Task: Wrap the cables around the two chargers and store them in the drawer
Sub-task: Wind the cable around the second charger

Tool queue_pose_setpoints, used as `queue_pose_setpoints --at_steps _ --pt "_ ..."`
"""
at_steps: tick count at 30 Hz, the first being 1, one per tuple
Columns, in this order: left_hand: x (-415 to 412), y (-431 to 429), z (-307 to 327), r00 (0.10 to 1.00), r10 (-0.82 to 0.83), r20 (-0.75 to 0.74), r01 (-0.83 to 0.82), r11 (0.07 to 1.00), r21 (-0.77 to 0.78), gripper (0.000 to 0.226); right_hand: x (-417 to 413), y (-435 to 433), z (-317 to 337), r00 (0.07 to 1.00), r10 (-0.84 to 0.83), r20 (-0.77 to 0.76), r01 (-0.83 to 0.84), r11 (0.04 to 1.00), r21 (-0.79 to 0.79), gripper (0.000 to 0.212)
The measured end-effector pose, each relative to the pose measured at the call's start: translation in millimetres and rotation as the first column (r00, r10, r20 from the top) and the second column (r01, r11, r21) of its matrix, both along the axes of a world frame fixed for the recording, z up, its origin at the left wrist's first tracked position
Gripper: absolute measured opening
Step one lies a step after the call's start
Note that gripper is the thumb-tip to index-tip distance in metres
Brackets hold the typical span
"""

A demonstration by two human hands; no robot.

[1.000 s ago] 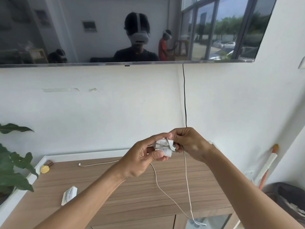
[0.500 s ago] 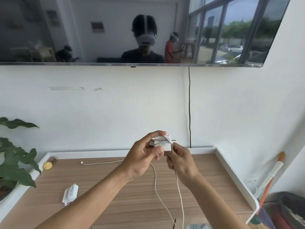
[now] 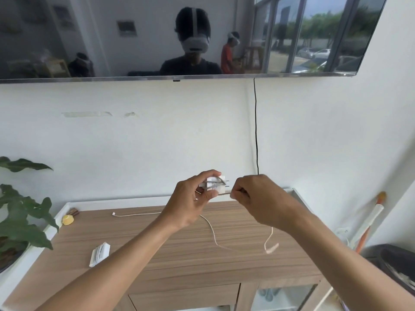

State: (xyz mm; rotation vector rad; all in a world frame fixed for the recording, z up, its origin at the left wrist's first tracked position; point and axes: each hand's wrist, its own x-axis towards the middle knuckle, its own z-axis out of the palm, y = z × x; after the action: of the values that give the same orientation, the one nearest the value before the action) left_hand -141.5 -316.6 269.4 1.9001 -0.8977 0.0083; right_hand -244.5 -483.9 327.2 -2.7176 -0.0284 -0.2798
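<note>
While the left grip [image 3: 188,205] holds the charger [image 3: 216,186] raised, the right grip [image 3: 256,198] pinches its cable [image 3: 211,230] alongside.

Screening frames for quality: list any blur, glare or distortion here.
Head view: motion blur smears the cable's loose end and softens the right hand; the left hand and the charger it holds read sharper; the wall screen mirrors the room and bright windows; wide-angle distortion slants its right edge.

A white wall [image 3: 157,142] carries a dark mounted screen [image 3: 89,41] that mirrors a daylit room with tall windows. A black cord [image 3: 256,131] hangs below it towards the wood-topped, white-rimmed bench [image 3: 247,272]. A leafy plant [image 3: 18,221] stands left, a dark bin [image 3: 395,261] right.
</note>
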Motion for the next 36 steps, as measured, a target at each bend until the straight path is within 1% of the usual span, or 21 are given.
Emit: queue_pose_setpoints --at_steps 3,5,6,9,12,15,17,18,19,20,24,29,33,36 --pt "0.5 3.3 -1.8 0.996 -0.086 -0.036 0.087 0.996 0.015 0.033 0.0 -7.2 17.9 0.995 0.035 0.09 -0.023 0.992 -0.127 0.019" --pt "-3.3 4.0 0.3 0.984 -0.168 -0.067 0.168 0.986 -0.003 0.033 5.4 -12.8 20.4 0.989 0.059 0.136 -0.041 0.991 -0.129 0.018" --pt "-6.1 4.2 3.2 0.973 -0.216 -0.083 0.214 0.976 -0.026 0.033 8.2 -15.5 19.8 0.984 0.069 0.163 -0.054 0.994 -0.094 0.017" --pt "-14.4 6.3 14.3 0.927 -0.344 -0.151 0.322 0.934 -0.152 0.035 16.3 -20.4 14.6 0.966 0.061 0.25 -0.085 0.993 0.085 0.017" --pt "-17.9 8.7 23.1 0.875 -0.419 -0.243 0.338 0.887 -0.314 0.038 18.0 -15.9 3.2 0.956 0.024 0.294 -0.125 0.936 0.328 0.019" --pt "-20.4 10.8 25.4 0.858 -0.426 -0.289 0.3 0.87 -0.392 0.039 18.7 -2.5 -12.5 0.949 0.004 0.315 -0.175 0.837 0.518 0.022" --pt "-21.5 12.6 24.6 0.849 -0.428 -0.311 0.29 0.868 -0.403 0.039 22.6 1.6 -22.3 0.958 -0.001 0.286 -0.194 0.732 0.653 0.025" --pt "-22.0 13.8 24.5 0.84 -0.434 -0.324 0.286 0.864 -0.414 0.039 25.0 2.0 -27.4 0.966 0.028 0.259 -0.21 0.669 0.713 0.027" --pt "-22.2 15.0 25.3 0.831 -0.443 -0.338 0.281 0.857 -0.431 0.04 27.9 2.5 -33.4 0.971 0.064 0.232 -0.219 0.629 0.746 0.03" --pt "-22.0 15.9 26.4 0.822 -0.451 -0.347 0.277 0.85 -0.449 0.04 29.9 3.8 -40.2 0.973 0.091 0.212 -0.223 0.617 0.755 0.034" --pt "-20.4 16.5 27.3 0.817 -0.444 -0.367 0.248 0.846 -0.472 0.04 27.4 20.8 -66.8 0.97 0.004 0.243 -0.175 0.706 0.687 0.037" --pt "-21.0 15.3 17.8 0.84 -0.349 -0.416 0.13 0.873 -0.47 0.042 17.8 36.5 -73.9 0.953 -0.111 0.282 -0.054 0.853 0.52 0.031" --pt "-22.8 8.4 11.6 0.872 -0.276 -0.404 0.081 0.896 -0.437 0.036 11.8 35.5 -68.4 0.954 -0.085 0.289 -0.02 0.94 0.341 0.033" --pt "-18.9 6.7 9.6 0.9 -0.22 -0.375 0.045 0.905 -0.422 0.035 4.8 38.2 -68.2 0.959 -0.045 0.28 -0.032 0.963 0.266 0.037"
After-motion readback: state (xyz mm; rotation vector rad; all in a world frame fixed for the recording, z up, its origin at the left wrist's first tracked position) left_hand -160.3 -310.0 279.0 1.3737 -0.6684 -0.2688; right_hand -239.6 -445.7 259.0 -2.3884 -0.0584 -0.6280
